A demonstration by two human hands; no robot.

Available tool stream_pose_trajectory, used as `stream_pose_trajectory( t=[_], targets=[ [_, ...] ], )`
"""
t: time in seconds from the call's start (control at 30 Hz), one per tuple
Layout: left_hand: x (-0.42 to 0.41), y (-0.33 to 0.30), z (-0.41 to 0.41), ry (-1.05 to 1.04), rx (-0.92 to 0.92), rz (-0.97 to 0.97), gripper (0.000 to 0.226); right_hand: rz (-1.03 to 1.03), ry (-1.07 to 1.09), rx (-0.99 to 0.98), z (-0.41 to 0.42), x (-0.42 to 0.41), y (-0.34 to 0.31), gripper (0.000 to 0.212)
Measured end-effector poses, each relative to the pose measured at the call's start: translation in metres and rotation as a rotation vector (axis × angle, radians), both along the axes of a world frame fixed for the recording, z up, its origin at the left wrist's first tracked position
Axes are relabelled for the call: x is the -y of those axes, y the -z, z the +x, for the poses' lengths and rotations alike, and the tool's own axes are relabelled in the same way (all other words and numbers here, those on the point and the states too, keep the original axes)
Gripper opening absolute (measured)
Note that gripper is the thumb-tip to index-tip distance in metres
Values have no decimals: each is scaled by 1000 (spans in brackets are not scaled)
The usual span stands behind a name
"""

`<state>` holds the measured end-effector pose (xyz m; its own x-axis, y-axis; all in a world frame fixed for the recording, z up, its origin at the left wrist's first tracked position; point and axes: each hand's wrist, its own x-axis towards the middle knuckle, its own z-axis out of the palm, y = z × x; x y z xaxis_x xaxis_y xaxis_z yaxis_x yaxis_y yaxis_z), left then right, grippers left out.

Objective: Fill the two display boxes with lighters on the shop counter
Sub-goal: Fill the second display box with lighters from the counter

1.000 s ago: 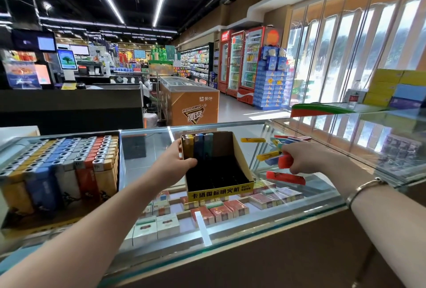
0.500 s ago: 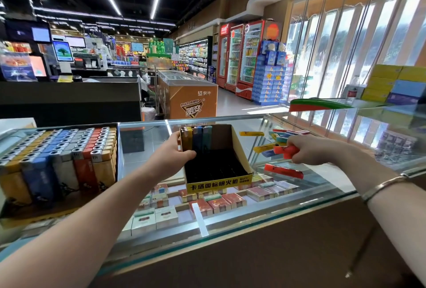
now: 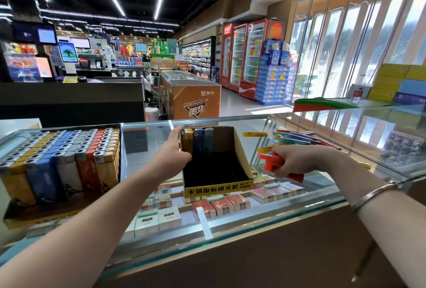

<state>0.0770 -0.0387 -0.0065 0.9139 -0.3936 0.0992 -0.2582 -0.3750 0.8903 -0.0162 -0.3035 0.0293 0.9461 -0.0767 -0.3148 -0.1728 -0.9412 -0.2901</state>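
Note:
A yellow display box [image 3: 242, 154] with a black inside stands mid-counter. Three lighters [image 3: 197, 141], yellow, blue and teal, stand in its back left corner. My left hand [image 3: 176, 151] grips the box's left wall. My right hand [image 3: 292, 160] holds a red lighter [image 3: 269, 162] just right of the box. Another red lighter [image 3: 294, 177] lies under that hand. A heap of loose lighters [image 3: 299, 140] lies behind it on the glass. At the left stands a second display box [image 3: 57, 165], packed with rows of lighters.
The glass counter top [image 3: 230, 225] covers cigarette packs [image 3: 219, 205] on the shelf below. A red and green object [image 3: 322, 103] lies at the far right of the counter. Stacked yellow and blue cartons [image 3: 398, 82] stand further right. A dark checkout desk [image 3: 71, 103] stands behind.
My right hand has lifted a red lighter from the heap and drawn it slightly towards the box. My left hand keeps its hold on the box.

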Motion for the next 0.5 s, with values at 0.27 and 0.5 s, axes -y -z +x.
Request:
stream_pose_trajectory(
  t=[0.27,0.5],
  targets=[
    [-10,-10,2,-68,-13,75,60,384,27,193,17,-14,-1,27],
    [-10,-13,9,-145,16,170,58,1045,-98,552,55,-73,-29,24]
  ],
)
